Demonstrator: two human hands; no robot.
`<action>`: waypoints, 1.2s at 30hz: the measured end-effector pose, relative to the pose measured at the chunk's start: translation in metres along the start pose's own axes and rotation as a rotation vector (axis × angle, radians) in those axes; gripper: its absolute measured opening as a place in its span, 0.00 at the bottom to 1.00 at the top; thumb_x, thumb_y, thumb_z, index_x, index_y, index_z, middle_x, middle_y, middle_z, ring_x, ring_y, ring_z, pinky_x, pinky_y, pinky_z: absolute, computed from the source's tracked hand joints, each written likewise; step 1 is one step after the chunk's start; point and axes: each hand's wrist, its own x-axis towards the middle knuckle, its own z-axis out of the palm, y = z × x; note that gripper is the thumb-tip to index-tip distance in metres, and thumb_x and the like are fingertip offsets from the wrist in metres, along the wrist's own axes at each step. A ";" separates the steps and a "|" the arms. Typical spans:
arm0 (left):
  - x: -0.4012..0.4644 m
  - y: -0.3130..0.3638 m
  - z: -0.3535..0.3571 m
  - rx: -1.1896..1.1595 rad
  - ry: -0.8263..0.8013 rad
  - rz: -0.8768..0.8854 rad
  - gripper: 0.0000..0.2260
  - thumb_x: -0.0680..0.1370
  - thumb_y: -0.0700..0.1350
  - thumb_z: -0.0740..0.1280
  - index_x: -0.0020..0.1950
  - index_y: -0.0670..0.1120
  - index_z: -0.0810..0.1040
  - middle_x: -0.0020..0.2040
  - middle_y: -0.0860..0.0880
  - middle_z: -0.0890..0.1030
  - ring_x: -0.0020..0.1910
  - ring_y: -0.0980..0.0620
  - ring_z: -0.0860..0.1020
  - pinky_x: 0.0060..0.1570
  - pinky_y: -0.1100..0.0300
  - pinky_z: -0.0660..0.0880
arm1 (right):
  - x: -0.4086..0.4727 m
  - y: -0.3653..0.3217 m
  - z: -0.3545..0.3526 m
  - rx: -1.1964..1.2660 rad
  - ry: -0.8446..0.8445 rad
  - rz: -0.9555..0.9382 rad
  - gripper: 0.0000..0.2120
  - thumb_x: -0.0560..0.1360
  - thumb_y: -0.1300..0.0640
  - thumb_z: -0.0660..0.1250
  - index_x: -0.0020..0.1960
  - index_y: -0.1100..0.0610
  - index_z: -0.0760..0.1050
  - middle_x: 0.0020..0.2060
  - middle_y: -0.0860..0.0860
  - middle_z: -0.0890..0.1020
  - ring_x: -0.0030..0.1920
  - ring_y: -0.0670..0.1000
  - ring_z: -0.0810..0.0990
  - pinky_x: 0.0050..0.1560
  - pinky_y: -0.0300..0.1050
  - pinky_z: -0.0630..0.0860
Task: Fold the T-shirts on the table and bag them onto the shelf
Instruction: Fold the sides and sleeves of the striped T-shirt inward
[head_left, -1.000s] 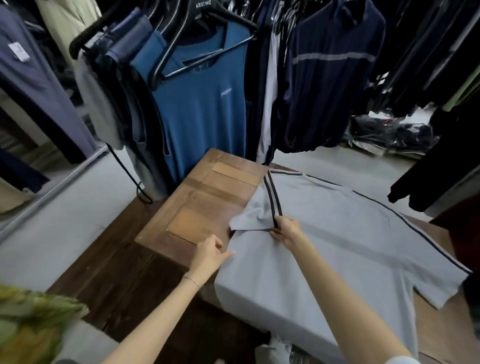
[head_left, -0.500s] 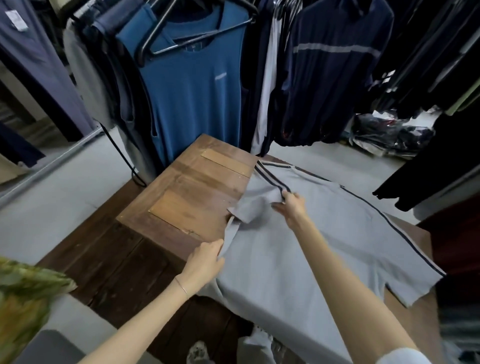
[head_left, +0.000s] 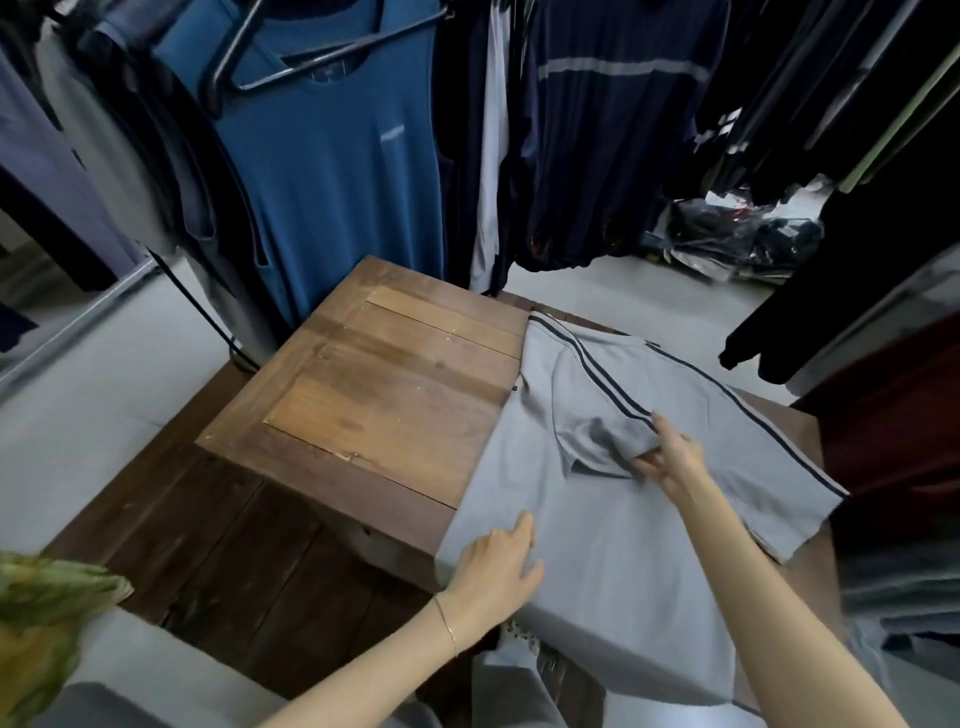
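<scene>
On a worn wooden table (head_left: 384, 415) ringed by racks of hanging garments, a pale grey short-sleeved T-shirt with dark navy stripes (head_left: 613, 545) is spread flat over the table's right half, its near end draped over the front edge. The long axis is laid from that edge away and slightly leftward, so the garment lies directly ahead of both arms. The left sleeve has been folded in over the chest, where its edge is pinched by the right hand (head_left: 670, 457), the arm stretched well forward, fingers curled round the fabric. The left hand (head_left: 501, 564) is pressed flat, fingers straight, on the shirt's near left edge, much closer to the body. The hands are held well apart. The far right sleeve (head_left: 769, 499), still unfolded, is judged nearer the right hand.
</scene>
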 end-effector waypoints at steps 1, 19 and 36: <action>-0.002 -0.004 0.001 0.003 0.011 0.010 0.10 0.80 0.52 0.60 0.54 0.47 0.65 0.38 0.51 0.72 0.38 0.46 0.77 0.35 0.59 0.67 | -0.003 0.008 0.001 -0.006 0.029 -0.017 0.17 0.77 0.56 0.68 0.61 0.60 0.66 0.53 0.56 0.73 0.50 0.56 0.77 0.32 0.48 0.81; -0.041 -0.124 0.026 -0.716 0.023 -0.471 0.22 0.75 0.45 0.71 0.67 0.42 0.73 0.43 0.45 0.80 0.30 0.54 0.78 0.27 0.65 0.74 | -0.124 0.083 0.027 -1.196 -0.437 -0.075 0.20 0.71 0.47 0.73 0.40 0.67 0.82 0.29 0.56 0.83 0.24 0.50 0.81 0.27 0.39 0.77; -0.045 -0.137 0.027 -0.793 -0.238 -0.246 0.19 0.77 0.47 0.69 0.67 0.44 0.74 0.34 0.52 0.76 0.30 0.60 0.73 0.28 0.67 0.68 | -0.190 0.169 0.011 -0.980 -0.007 -0.190 0.19 0.71 0.39 0.70 0.35 0.54 0.81 0.29 0.51 0.82 0.33 0.50 0.82 0.36 0.43 0.76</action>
